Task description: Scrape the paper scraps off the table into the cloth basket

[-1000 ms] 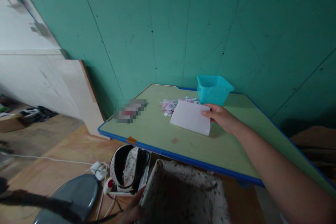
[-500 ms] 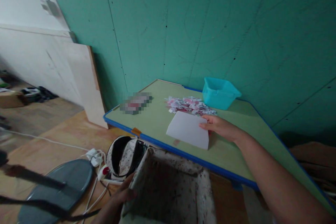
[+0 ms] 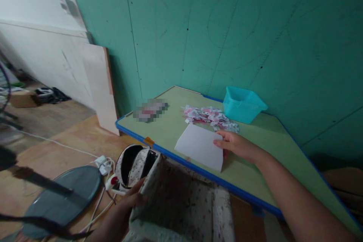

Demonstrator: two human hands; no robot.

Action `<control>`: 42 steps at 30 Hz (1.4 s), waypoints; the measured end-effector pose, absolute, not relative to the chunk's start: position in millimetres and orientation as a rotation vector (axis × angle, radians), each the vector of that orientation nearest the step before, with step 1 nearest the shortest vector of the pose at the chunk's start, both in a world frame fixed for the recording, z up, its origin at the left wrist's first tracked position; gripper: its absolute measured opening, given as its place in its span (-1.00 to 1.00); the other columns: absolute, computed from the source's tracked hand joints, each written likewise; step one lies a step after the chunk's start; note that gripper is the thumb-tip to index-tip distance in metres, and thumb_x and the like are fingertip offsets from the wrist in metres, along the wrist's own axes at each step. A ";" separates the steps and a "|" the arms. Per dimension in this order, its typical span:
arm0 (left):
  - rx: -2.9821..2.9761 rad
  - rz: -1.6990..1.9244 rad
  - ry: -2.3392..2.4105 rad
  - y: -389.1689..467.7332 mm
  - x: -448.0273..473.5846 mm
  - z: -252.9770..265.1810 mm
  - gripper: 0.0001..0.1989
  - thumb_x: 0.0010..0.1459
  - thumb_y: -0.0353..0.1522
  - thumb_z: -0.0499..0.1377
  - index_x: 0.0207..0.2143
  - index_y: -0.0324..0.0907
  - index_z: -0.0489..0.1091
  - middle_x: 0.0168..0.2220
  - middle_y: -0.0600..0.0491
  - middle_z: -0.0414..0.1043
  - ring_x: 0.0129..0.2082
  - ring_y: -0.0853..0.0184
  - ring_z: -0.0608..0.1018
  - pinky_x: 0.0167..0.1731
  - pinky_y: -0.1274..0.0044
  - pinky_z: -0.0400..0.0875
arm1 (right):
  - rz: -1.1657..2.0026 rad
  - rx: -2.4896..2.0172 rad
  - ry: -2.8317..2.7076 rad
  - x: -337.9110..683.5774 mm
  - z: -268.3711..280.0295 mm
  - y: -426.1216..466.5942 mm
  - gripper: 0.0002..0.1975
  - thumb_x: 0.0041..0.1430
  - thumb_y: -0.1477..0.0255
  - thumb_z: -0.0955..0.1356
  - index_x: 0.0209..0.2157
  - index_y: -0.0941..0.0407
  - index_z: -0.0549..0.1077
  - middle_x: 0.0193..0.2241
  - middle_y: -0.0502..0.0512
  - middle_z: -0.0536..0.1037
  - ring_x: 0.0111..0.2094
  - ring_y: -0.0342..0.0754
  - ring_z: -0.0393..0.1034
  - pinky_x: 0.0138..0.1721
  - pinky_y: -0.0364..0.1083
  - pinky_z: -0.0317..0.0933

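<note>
Between the thumb and fingers of my right hand is the right edge of a white sheet of paper, slightly curved and held over the table's front part. My left hand grips the left rim of a fabric-lined bin with a speckled print. The bin's open mouth faces me, just below the table edge, and its inside is dark. Behind the paper lies a pile of white and pink paper scraps. A turquoise plastic basket stands right of the scraps.
The pale green table has a blue-taped edge and stands against a green wall. A pixelated item lies at its left. Below are an open speckled pouch, cables with a power strip, and a round grey stand base.
The paper in my right hand has moved slightly left and toward the bin, nearer the table's front edge. My view has shifted a little. Both hands keep their hold.
</note>
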State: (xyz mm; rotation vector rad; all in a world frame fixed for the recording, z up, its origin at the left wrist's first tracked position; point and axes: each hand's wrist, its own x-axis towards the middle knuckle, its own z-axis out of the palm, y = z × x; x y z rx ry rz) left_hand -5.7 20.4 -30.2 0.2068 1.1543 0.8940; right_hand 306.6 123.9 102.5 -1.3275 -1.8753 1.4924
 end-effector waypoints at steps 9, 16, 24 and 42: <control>0.259 0.970 1.121 -1.6 6.9 16.2 -0.35 -0.15 -0.53 0.12 0.07 -0.21 0.07 -0.42 0.05 0.57 -0.30 0.12 0.54 -0.42 0.44 0.41 | 1.524 -1.288 -1.938 302.6 102.2 121.4 -0.65 0.01 0.21 0.27 -0.26 0.18 0.25 -0.48 0.06 0.42 -0.55 -0.20 0.28 -0.60 -0.20 0.18; 0.315 0.986 1.125 0.0 0.2 0.6 -0.47 -0.09 -0.51 0.11 0.00 -0.17 0.13 -0.40 0.08 0.57 -0.30 0.16 0.54 -0.43 0.49 0.39 | 1.513 -1.275 -1.972 304.3 98.8 122.6 -0.64 0.00 0.20 0.27 -0.25 0.18 0.24 -0.47 0.06 0.42 -0.55 -0.20 0.29 -0.60 -0.20 0.19; 0.341 0.975 1.115 -1.3 2.1 -4.1 -0.41 -0.08 -0.51 0.10 0.06 -0.19 0.07 -0.42 0.05 0.57 -0.35 0.16 0.55 -0.46 0.47 0.38 | 1.546 -1.218 -1.946 303.6 100.9 121.5 -0.65 0.00 0.19 0.27 -0.26 0.17 0.25 -0.45 0.05 0.40 -0.50 -0.18 0.29 -0.59 -0.21 0.19; 0.325 0.915 1.159 1.8 -2.4 -13.7 -0.36 -0.14 -0.47 0.11 0.06 -0.17 0.07 -0.38 0.05 0.58 -0.22 0.12 0.52 -0.33 0.41 0.40 | 1.359 -1.302 -1.974 314.2 101.2 127.8 -0.69 -0.03 0.26 0.30 -0.28 0.17 0.26 -0.49 0.00 0.38 -0.61 -0.26 0.17 -0.67 -0.26 0.00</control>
